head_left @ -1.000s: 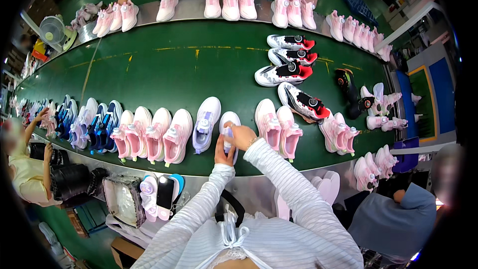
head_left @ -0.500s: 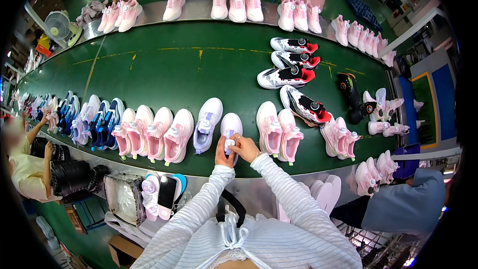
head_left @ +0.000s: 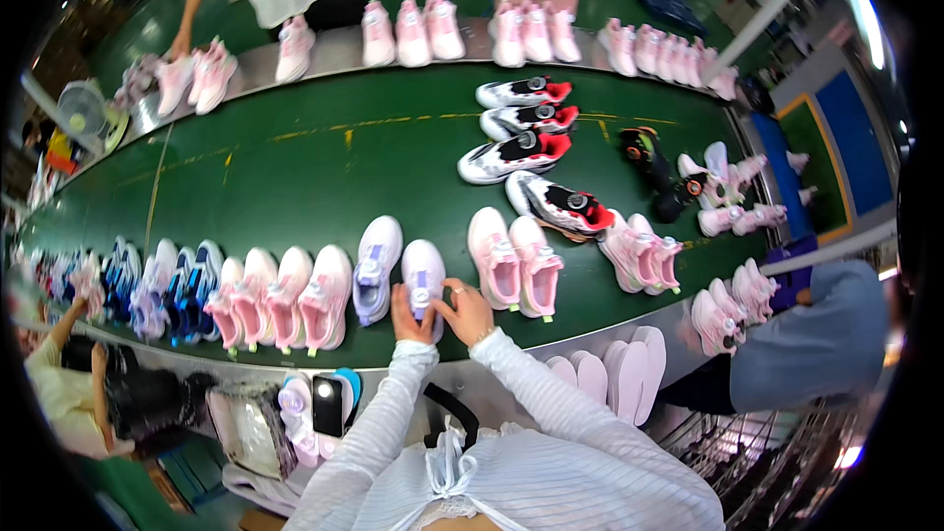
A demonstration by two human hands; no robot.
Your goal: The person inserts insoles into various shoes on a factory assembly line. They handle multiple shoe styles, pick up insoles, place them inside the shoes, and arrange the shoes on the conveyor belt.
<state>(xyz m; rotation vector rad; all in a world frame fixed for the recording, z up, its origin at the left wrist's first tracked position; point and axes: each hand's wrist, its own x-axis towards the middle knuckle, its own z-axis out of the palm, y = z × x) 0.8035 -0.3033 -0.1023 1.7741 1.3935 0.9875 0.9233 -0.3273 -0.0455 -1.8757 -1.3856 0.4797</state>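
Observation:
A white and lavender sneaker [head_left: 423, 268] stands on the green belt in front of me, toe pointing away. My left hand [head_left: 411, 320] is closed round its left side and heel. Against its right edge is my right hand [head_left: 466, 312], index finger and thumb apart, nothing visible between them. The matching lavender sneaker [head_left: 377, 265] stands just left of it. To the right are two white and pink sneakers [head_left: 495, 251], and a row of similar pink sneakers [head_left: 324, 300] stands further left.
Black, white and red sneakers [head_left: 516, 155] lie beyond on the green belt [head_left: 295, 167]. Pink sneakers line the far ledge [head_left: 339, 57], where two people stand. White insoles [head_left: 629, 374] and a phone [head_left: 328, 405] lie below the near edge. Co-workers sit at both sides.
My right hand has let go of the dial on the sneaker's tongue and moved to its right side. My left hand stays on the sneaker. The whole view has shifted.

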